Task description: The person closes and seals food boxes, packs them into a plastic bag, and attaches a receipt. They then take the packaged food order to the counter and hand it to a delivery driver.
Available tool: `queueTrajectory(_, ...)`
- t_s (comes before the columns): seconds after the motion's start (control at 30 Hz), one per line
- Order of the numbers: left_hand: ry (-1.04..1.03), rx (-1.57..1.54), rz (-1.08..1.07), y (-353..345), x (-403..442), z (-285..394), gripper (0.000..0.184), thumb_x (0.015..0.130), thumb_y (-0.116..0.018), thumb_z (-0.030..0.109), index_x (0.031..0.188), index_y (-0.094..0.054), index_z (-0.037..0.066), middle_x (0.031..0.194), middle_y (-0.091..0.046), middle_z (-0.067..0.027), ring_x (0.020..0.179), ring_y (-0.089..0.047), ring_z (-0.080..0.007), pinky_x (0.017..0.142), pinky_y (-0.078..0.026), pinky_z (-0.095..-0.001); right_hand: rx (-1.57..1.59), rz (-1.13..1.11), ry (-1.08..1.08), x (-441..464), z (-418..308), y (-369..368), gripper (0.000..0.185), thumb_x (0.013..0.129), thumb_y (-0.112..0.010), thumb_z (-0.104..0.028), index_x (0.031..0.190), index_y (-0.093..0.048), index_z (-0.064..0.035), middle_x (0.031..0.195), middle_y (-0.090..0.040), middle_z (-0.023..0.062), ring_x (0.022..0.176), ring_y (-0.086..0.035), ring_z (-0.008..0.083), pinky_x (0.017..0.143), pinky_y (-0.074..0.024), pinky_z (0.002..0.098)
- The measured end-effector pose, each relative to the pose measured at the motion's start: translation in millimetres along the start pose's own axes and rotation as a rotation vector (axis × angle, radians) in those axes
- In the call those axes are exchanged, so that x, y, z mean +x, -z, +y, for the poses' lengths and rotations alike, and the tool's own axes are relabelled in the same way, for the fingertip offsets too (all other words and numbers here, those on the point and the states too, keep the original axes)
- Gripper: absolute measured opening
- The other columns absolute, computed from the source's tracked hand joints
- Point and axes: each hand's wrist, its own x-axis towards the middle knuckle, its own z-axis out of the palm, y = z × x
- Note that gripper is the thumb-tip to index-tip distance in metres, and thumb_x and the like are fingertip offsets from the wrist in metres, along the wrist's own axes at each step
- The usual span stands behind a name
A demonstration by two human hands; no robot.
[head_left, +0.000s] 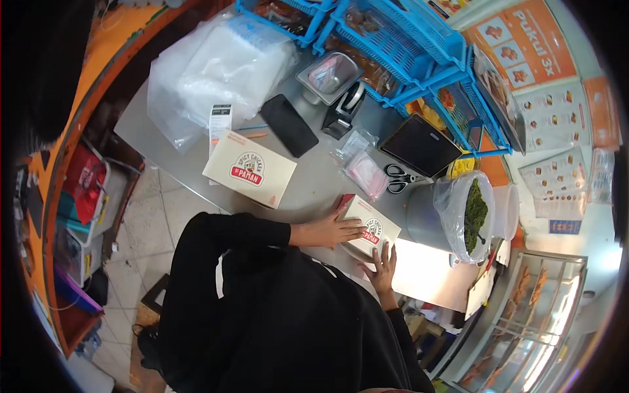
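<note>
A cream takeaway box (371,228) printed "Spicy Chicken by Paman", with a red side, lies closed on the grey metal table between my hands. My left hand (329,231) rests along its left end, fingers stretched over the lid's edge. At the near right edge, my right hand (381,268) touches the box with its fingers spread. A second, larger box (251,169) of the same print sits closed to the left, apart from both hands. Behind that box a printed receipt (220,122) lies partly covered.
Around the table (314,171) are a black phone (289,124), tape dispenser (343,112), scissors (399,178), tablet (420,145), plastic bags (223,69), and a metal container (327,75). A lined bucket (429,213) holding green leaves stands right; blue racks (400,52) line the back.
</note>
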Motion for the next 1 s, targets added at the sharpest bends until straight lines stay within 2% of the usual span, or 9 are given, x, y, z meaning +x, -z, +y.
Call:
queueTrajectory(0.07,-0.001,0.12,0.061,-13,-1,0,0.053,0.078,-0.043,0.028,0.128,-0.033,0.014,0.133,-0.032,-0.0012,0.124,-0.026,-0.0199,0.097,-0.024,-0.0504,-0.033,0.022,0.04,-1,7,-10,0.065,0.066,-0.068,-0.014,0.122,-0.037,-0.0193,0.13,-0.032,0.0159,0.11,-0.033,0.047,0.087,-0.0326,0.0529)
queueTrajectory(0.17,0.027,0.156,0.085,-24,-3,4,0.051,0.08,-0.041,0.029,0.128,-0.034,0.015,0.133,-0.031,-0.0009,0.123,-0.027,-0.0206,0.095,-0.027,-0.0508,-0.027,0.043,0.049,3,4,-13,0.061,0.068,-0.066,-0.01,0.122,-0.038,-0.0196,0.13,-0.032,0.0162,0.11,-0.033,0.0477,0.088,-0.0328,0.053)
queueTrajectory(0.37,-0.018,-0.042,0.128,-29,-5,-6,0.05,0.08,-0.041,0.028,0.127,-0.035,0.015,0.134,-0.03,-0.001,0.123,-0.026,-0.0223,0.094,-0.028,-0.0523,-0.042,0.039,0.014,2,1,-14,0.06,0.068,-0.064,-0.005,0.122,-0.04,-0.0208,0.131,-0.032,0.0149,0.112,-0.031,0.048,0.089,-0.031,0.0535)
queueTrajectory(0.57,0.033,-0.03,0.315,-35,0,2,0.036,0.076,-0.046,0.025,0.108,-0.053,0.011,0.118,-0.046,-0.0019,0.115,-0.038,-0.0209,0.088,-0.035,-0.0507,-0.119,0.051,-0.017,7,-6,-8,0.046,0.072,-0.064,-0.012,0.115,-0.05,-0.0175,0.126,-0.04,0.0134,0.119,-0.028,0.0414,0.096,-0.0238,0.0501)
queueTrajectory(0.67,-0.01,-0.071,0.417,-49,-1,2,0.031,0.073,-0.049,0.023,0.101,-0.057,0.011,0.113,-0.05,-0.0018,0.112,-0.042,-0.0208,0.087,-0.037,-0.0496,-0.243,0.019,-0.037,20,-20,6,0.029,0.07,-0.064,-0.015,0.099,-0.06,-0.0153,0.124,-0.044,0.0101,0.116,-0.029,0.0415,0.094,-0.0236,0.0522)
queueTrajectory(0.77,-0.022,-0.087,0.489,-55,-1,1,0.028,0.072,-0.049,0.021,0.096,-0.059,0.011,0.108,-0.053,-0.0014,0.109,-0.044,-0.0207,0.088,-0.036,-0.0489,-0.06,0.027,-0.054,56,-26,32,0.014,0.07,-0.065,-0.016,0.083,-0.066,-0.0105,0.117,-0.049,0.0091,0.114,-0.031,0.0402,0.094,-0.0242,0.0493)
queueTrajectory(0.8,-0.021,-0.091,0.498,-55,-2,2,0.027,0.073,-0.049,0.021,0.096,-0.059,0.011,0.107,-0.053,-0.0011,0.109,-0.045,-0.0203,0.089,-0.035,-0.0498,-0.052,0.083,-0.076,82,-35,40,0.009,0.07,-0.063,-0.015,0.073,-0.066,-0.007,0.11,-0.053,0.0086,0.107,-0.038,0.0363,0.089,-0.0307,0.0447)
queueTrajectory(0.93,-0.013,-0.166,0.541,-56,-3,2,0.024,0.073,-0.05,0.02,0.093,-0.059,0.011,0.102,-0.056,-0.0004,0.106,-0.047,-0.0171,0.093,-0.029,-0.0537,0.328,0.156,-0.202,182,-23,5,0.017,0.077,-0.059,-0.017,0.085,-0.064,-0.0036,0.094,-0.058,0.0098,0.086,-0.051,0.0232,0.076,-0.0396,0.0336)
queueTrajectory(1.0,-0.001,-0.223,0.573,-59,-2,3,0.021,0.073,-0.05,0.018,0.09,-0.06,0.011,0.1,-0.056,-0.0004,0.105,-0.048,-0.0156,0.094,-0.027,-0.0545,0.705,0.174,-0.36,243,-20,-28,0.026,0.082,-0.053,-0.027,0.092,-0.061,-0.0044,0.084,-0.058,0.0062,0.077,-0.05,0.0159,0.069,-0.0397,0.0273)
